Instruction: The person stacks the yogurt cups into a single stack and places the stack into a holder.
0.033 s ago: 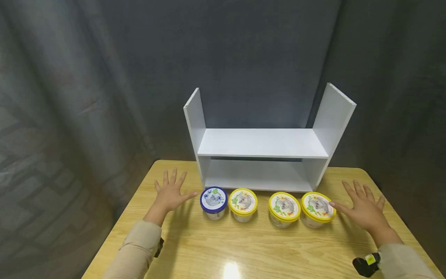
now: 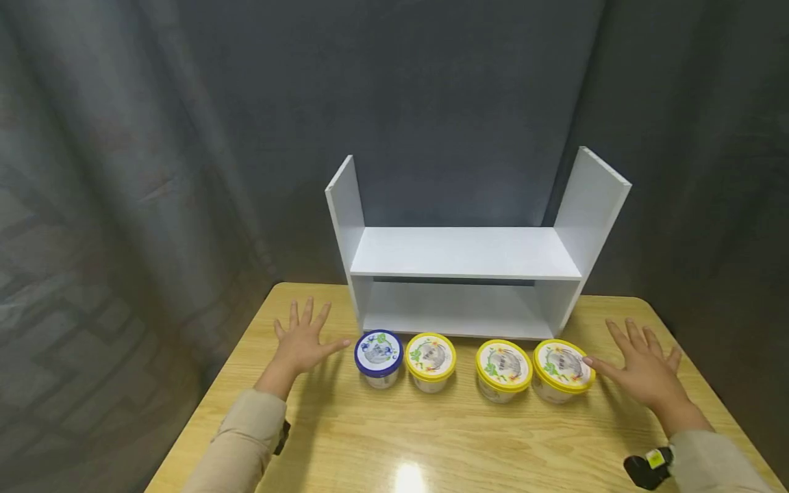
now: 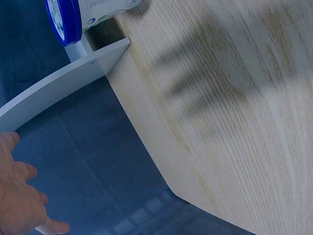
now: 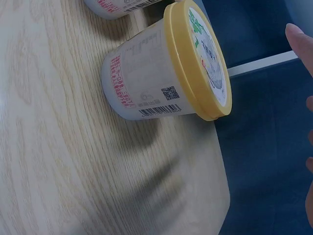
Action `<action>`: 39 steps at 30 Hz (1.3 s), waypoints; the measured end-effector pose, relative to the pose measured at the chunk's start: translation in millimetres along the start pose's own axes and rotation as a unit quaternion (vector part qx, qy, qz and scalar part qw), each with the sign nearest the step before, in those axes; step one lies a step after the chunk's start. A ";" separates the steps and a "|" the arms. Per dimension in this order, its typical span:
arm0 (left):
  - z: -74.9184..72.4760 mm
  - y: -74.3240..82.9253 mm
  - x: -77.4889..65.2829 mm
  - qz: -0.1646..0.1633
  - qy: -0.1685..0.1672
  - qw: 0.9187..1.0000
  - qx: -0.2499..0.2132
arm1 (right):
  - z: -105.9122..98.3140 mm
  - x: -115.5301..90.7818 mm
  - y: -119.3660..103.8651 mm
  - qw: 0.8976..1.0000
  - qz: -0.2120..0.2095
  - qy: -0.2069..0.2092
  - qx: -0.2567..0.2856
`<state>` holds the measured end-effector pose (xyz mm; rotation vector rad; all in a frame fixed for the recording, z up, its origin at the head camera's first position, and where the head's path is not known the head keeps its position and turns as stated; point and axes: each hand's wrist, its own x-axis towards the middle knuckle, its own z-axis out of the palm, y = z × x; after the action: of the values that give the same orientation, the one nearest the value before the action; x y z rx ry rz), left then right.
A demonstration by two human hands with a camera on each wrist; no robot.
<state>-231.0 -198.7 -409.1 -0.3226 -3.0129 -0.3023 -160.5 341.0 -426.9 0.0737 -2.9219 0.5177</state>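
The table (image 2: 345,424) is pale wood with visible grain and rounded far corners; a bright glare lies on its nearer part. Dark cloth (image 2: 456,109) hangs behind the far edge and along both sides, with folds toward the left. A white shelf (image 2: 465,252) stands at the far edge, its boards running along that edge and its two side panels rising above the upper board.

Four tubs stand in a row on the table, just in front of the shelf: the blue tub (image 2: 379,356) toward the left edge, the left yellow tub (image 2: 430,361) close beside it, then, past a gap, the middle yellow tub (image 2: 503,370) and the right yellow tub (image 2: 562,370) side by side. All are upright, long axes vertical, lids facing up. Green leaves on the yellow lids lie toward the left edge; the blue lid's leaf lies toward the far edge.

Both hands are spread and grasp nothing. The left hand (image 2: 302,346) is near the left edge, thumb pointing at the blue tub and apart from it. The right hand (image 2: 647,373) is near the right edge; its thumb overlaps the right yellow tub's lid in the head view, but the right wrist view shows them apart.
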 end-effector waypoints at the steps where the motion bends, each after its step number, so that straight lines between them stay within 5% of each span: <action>1: 0.1 0.3 -0.1 0.001 0.000 1.000 -0.003 | 0.0 -0.8 0.3 1.000 0.001 0.000 0.000; 21: 8.6 13.9 -2.5 0.016 0.003 0.999 -0.037 | 12.2 -9.8 -4.8 0.999 0.006 0.011 0.047; 39: 36.0 32.6 -8.4 0.025 -0.014 0.995 -0.095 | 33.8 -17.3 -14.3 0.995 0.030 0.018 0.092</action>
<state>-218.4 -161.7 -439.1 -0.4197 -3.0040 -0.5852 -147.7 316.2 -456.5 0.0003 -2.8417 0.7879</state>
